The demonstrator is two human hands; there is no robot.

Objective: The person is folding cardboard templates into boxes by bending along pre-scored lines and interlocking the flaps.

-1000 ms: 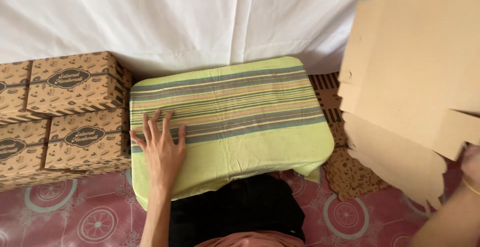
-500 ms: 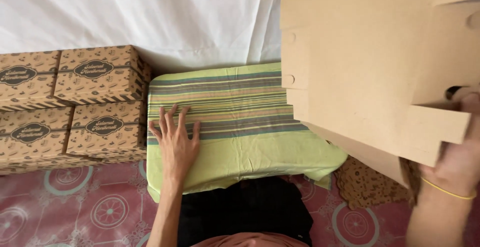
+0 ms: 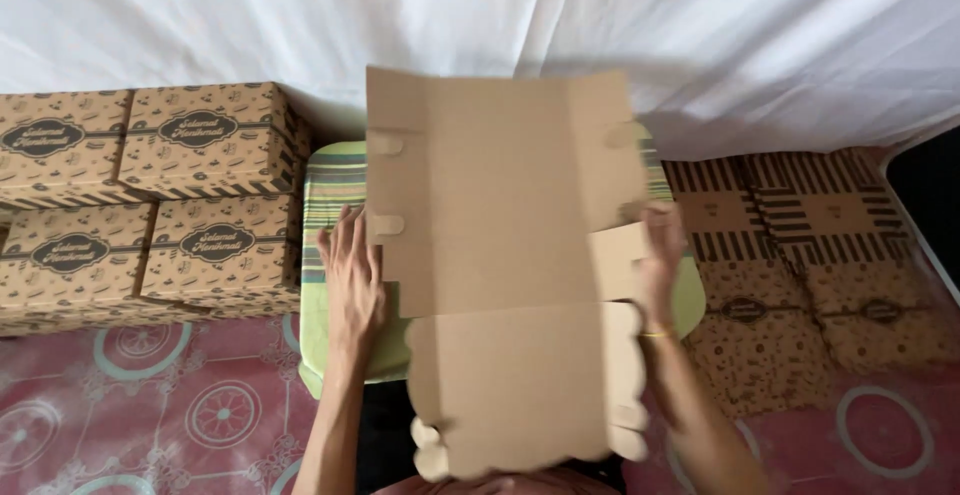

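Flat unfolded cardboard box blank (image 3: 500, 255) on green striped desk (image 3: 335, 180): likely light, thin, bendy. Left hand (image 3: 352, 280) open at left edge; right hand (image 3: 660, 265) apparently pinching right flap; edges best.

You are in a makeshift home packing spot set up on the floor. At the left of the frame, assembled printed cardboard boxes (image 3: 150, 205) stand stacked; at the right lies a pile of flat, unfolded box blanks (image 3: 800, 255). A patterned pink floor mat (image 3: 150, 415) fills the bottom, and a white sheet (image 3: 480, 15) hangs across the top.
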